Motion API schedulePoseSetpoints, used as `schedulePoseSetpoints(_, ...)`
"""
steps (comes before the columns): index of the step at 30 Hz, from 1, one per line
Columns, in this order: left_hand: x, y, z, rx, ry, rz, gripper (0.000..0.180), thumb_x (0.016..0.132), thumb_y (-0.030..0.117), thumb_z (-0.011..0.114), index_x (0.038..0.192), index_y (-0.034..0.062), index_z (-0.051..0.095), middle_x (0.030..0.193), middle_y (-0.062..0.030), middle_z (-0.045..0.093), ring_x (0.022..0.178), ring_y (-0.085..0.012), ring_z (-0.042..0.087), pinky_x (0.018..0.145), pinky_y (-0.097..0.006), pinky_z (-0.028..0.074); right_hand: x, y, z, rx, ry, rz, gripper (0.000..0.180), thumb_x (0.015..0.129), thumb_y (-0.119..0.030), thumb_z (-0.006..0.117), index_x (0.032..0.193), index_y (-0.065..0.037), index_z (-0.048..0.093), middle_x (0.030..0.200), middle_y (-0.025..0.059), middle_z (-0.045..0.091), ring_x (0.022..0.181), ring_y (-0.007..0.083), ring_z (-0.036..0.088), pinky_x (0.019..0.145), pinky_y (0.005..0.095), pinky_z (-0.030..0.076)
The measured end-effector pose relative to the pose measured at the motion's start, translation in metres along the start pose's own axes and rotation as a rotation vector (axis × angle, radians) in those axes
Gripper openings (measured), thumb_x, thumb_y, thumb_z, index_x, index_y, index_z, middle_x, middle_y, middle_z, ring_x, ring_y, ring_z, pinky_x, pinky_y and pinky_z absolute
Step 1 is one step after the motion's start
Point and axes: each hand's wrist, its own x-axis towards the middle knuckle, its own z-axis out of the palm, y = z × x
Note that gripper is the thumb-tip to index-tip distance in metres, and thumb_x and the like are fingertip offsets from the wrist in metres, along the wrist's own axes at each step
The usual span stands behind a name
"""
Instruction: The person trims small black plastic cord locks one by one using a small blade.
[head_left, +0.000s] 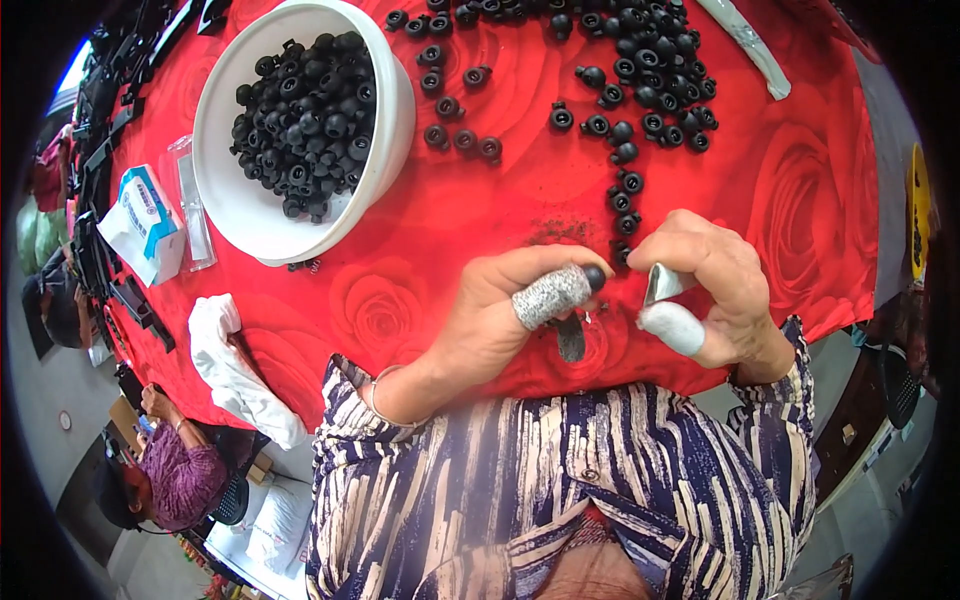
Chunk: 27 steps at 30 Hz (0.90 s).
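Observation:
My left hand [500,300], with grey knitted covers on its thumb and a finger, pinches a small black round plastic part [595,277]. The part is mostly hidden by the fingertips. Just to its right, my right hand [715,285] is curled, with a white cover on its thumb. Between that thumb and the forefinger sits a small shiny metal piece [655,284] that looks like a short blade. The two hands are apart, above the red tablecloth [460,350] near my body. Beyond them a row of similar black parts [626,202] runs away from me.
A white tub [402,130] of black parts stands at the far left. More loose black parts [650,60] lie at the back. Left are a blue-and-white box [143,225] and a white cloth [235,370]. A clear plastic strip [748,45] lies far right. Other people [180,475] sit at left.

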Motion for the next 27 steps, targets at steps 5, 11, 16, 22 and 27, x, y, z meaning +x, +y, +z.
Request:
schedulePoseSetpoints(5,-0.002,-0.002,0.008,-0.040,-0.004,-0.065,0.024,0.090,0.013,0.061,0.111,0.0022,0.064,0.094,-0.0014,0.065,0.077,-0.0054,0.055,0.070,-0.019,0.044,-0.003,0.001,0.013,-0.098,0.118,-0.073,0.039,0.062,-0.003,0.077,0.097,0.003,0.062,0.072,0.0093,0.056,0.055,0.0180,0.053,0.046,0.0296,0.039)
schedulePoseSetpoints(11,-0.002,-0.015,0.005,-0.250,-0.064,-0.143,0.028,0.088,0.010,0.061,0.114,-0.0024,0.060,0.101,-0.0094,0.065,0.087,-0.0132,0.060,0.075,-0.027,0.049,-0.008,0.007,0.022,-0.248,0.147,-0.301,0.037,0.066,-0.003,0.077,0.099,0.004,0.062,0.073,0.0080,0.054,0.052,0.0164,0.051,0.043,0.0286,0.037)
schedulePoseSetpoints(16,-0.002,-0.018,0.004,-0.234,-0.067,-0.106,0.028,0.088,0.010,0.061,0.113,-0.0031,0.060,0.102,-0.0081,0.064,0.088,-0.0133,0.060,0.078,-0.027,0.049,-0.012,0.009,0.023,-0.286,0.169,-0.323,0.032,0.067,-0.004,0.077,0.095,0.003,0.062,0.073,0.0073,0.053,0.050,0.0164,0.049,0.041,0.0288,0.036)
schedulePoseSetpoints(22,-0.002,-0.007,0.011,-0.037,-0.017,-0.039,0.022,0.090,0.010,0.060,0.110,-0.0001,0.063,0.095,-0.0014,0.063,0.082,-0.0069,0.057,0.073,-0.021,0.045,-0.008,0.005,0.010,-0.246,0.081,-0.290,0.037,0.069,-0.013,0.075,0.097,0.005,0.059,0.076,0.0094,0.054,0.054,0.0192,0.051,0.044,0.0317,0.038)
schedulePoseSetpoints(27,-0.002,-0.004,0.011,0.046,-0.043,0.034,0.021,0.090,0.008,0.059,0.109,-0.0009,0.063,0.097,-0.0016,0.061,0.086,-0.0072,0.056,0.075,-0.021,0.045,-0.005,0.000,0.000,-0.060,0.031,0.067,0.030,0.076,-0.004,0.064,0.104,0.004,0.055,0.077,0.0112,0.052,0.063,0.0228,0.054,0.053,0.0330,0.043)
